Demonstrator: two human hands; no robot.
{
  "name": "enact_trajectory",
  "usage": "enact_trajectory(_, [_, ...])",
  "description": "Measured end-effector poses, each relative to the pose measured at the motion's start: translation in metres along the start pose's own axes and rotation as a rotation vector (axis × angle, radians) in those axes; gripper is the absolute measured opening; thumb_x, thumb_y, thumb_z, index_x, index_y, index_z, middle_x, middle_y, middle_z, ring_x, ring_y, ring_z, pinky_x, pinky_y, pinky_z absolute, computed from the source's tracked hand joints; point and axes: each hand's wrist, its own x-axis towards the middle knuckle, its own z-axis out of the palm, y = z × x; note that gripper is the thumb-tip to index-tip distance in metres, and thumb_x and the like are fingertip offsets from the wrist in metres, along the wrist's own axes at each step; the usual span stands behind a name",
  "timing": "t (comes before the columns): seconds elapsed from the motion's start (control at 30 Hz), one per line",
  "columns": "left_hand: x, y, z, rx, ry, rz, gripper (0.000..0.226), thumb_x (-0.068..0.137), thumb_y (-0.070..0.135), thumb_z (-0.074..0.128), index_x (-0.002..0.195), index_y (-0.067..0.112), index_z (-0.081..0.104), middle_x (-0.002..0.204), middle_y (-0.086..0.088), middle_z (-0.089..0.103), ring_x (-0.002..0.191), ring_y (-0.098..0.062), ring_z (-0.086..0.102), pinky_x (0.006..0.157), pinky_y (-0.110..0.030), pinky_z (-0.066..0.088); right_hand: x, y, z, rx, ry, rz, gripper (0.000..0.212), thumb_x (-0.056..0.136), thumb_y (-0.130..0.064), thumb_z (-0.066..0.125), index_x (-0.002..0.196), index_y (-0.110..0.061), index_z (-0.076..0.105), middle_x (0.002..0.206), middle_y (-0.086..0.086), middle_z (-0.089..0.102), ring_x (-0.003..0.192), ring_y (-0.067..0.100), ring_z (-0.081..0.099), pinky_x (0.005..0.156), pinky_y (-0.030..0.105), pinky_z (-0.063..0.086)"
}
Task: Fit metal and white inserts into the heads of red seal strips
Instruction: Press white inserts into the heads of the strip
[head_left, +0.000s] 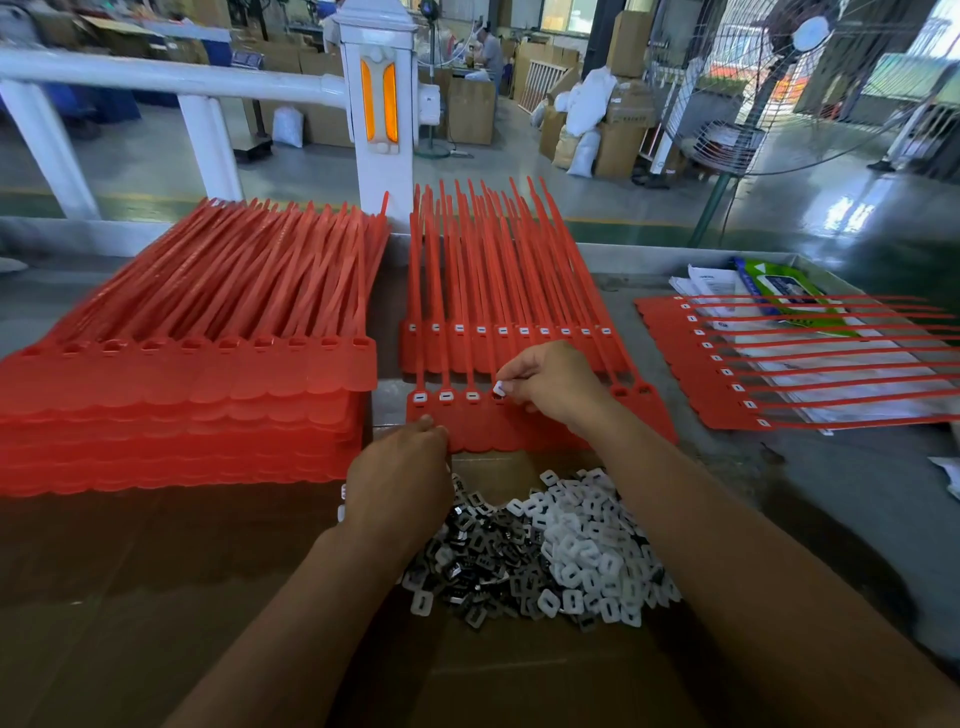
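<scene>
In the head view, the front sheet of red seal strips (498, 431) lies mid-table, and the right hand (550, 384) pinches a white insert (500, 387) between thumb and forefinger at the sheet's fourth head, just right of three heads that already carry white. The left hand (400, 467) has bunched fingertips on the sheet's near edge; whether they hold anything I cannot tell. Just nearer than the sheet is the heap of metal and white inserts (545, 551) on cardboard (519, 675), and left of it a tall stack of red sheets (182, 395).

Bare forearms (727, 545), bare left hand (397, 470), right hand (556, 384)
</scene>
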Motion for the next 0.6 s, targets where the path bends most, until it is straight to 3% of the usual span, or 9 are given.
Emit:
enact_trajectory(0.33, [0.000,0.001,-0.001,0.001,-0.016,-0.007,0.033,0.089,0.011,0.044,0.117,0.020,0.058,0.129,0.006,0.053,0.108,-0.015,0.055,0.076,-0.027,0.046,0.009,0.000,0.007,-0.255,-0.044,-0.033,0.016,0.082,-0.015,0.067,0.097,-0.011,0.071,0.107,0.004,0.067,0.099,0.015,0.059,0.077,0.021,0.040])
enact_trajectory(0.6, [0.000,0.001,-0.002,0.013,-0.027,0.001,0.031,0.089,0.012,0.044,0.115,0.019,0.058,0.125,0.006,0.055,0.106,-0.016,0.056,0.075,-0.027,0.046,0.003,-0.008,0.012,-0.552,-0.014,-0.194,0.007,0.086,-0.009,0.058,0.090,-0.012,0.063,0.104,0.005,0.064,0.099,0.021,0.058,0.083,0.033,0.046])
